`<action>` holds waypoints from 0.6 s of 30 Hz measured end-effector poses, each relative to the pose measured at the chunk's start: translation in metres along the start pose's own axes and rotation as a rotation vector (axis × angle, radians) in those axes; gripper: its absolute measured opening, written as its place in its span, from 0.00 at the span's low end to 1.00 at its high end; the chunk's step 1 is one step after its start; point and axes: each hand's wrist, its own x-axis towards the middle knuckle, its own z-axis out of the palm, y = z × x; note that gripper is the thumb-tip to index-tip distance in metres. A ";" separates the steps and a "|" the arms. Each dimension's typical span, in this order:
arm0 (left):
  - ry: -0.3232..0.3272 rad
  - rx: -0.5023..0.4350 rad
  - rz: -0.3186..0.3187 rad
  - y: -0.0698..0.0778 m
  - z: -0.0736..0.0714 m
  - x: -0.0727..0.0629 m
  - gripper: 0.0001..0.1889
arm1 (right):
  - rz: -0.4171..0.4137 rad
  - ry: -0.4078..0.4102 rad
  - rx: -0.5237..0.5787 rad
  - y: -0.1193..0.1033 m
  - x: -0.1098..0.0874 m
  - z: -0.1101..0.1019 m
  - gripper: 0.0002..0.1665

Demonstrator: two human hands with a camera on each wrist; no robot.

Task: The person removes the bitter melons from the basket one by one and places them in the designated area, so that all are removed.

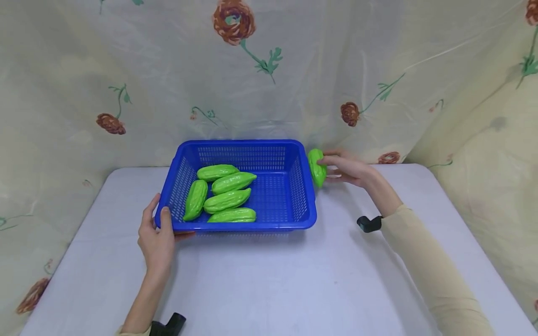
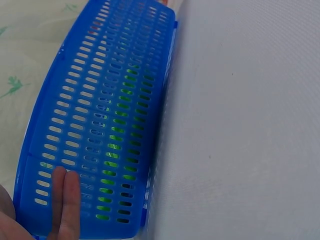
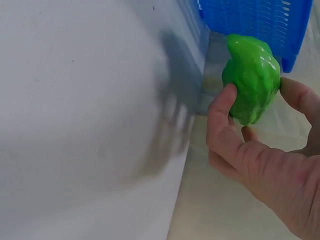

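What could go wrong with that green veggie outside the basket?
The right hand holds the shiny green vegetable with its fingertips, so it might slip. It is just outside the blue basket, so it could bump the side. The left hand grips one corner; a tug might slide the basket.

Three views meet at one basket (image 1: 239, 227)

The head camera looks forward and down from above the table (image 1: 273, 280), taking in both far corners. Close in, the tilted left-wrist view looks along the basket's near wall. The right-wrist view, also near, shares the far edge and a green gourd (image 3: 252, 80) with the head view.
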 end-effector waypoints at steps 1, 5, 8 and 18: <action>0.007 0.012 -0.002 0.000 0.000 0.000 0.28 | 0.005 0.007 -0.006 0.001 0.001 0.001 0.49; 0.041 0.085 -0.005 0.001 0.000 0.001 0.27 | 0.017 0.020 -0.022 0.007 0.003 0.003 0.48; 0.063 0.113 0.000 0.001 0.001 0.002 0.27 | 0.018 0.023 -0.032 0.011 0.005 0.005 0.47; 0.066 0.105 -0.012 0.002 0.001 0.002 0.27 | 0.015 0.034 -0.060 0.016 0.011 0.010 0.51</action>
